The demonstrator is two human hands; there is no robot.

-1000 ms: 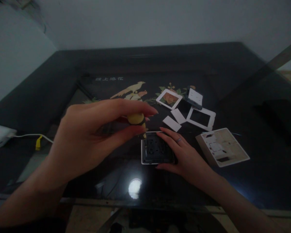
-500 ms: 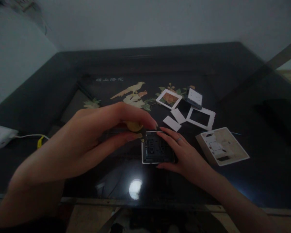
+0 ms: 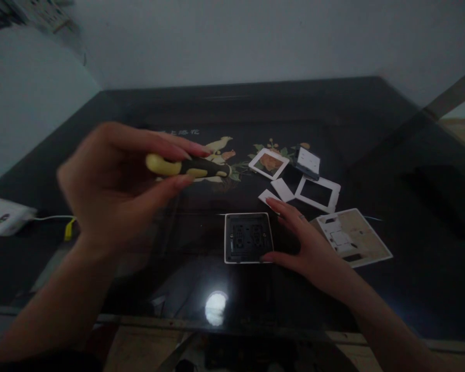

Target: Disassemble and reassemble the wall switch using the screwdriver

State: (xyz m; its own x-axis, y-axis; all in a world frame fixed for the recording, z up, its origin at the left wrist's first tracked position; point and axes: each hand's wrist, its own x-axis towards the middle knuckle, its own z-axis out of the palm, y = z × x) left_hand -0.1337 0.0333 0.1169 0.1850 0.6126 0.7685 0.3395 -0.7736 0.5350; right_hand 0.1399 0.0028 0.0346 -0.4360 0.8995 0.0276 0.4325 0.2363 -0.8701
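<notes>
Held sideways above the table, a yellow-and-black screwdriver is pinched between the thumb and fingers of my left hand. Its handle shows; I cannot make out a shaft. A square wall socket, with a black back and white rim, lies face down on the table. My right hand is open beside it, thumb at its lower right corner and fingers spread toward a white strip. A second white strip lies just behind.
Two white frames lie at the back right, with a white-faced socket module between them. To the right stands an open white mounting box. A white device with a cable is at the left, on the dark glossy table.
My left hand has lifted the screwdriver up and left, off the socket. My right hand has loosened from the socket, its fingers now reaching to the right of it.
</notes>
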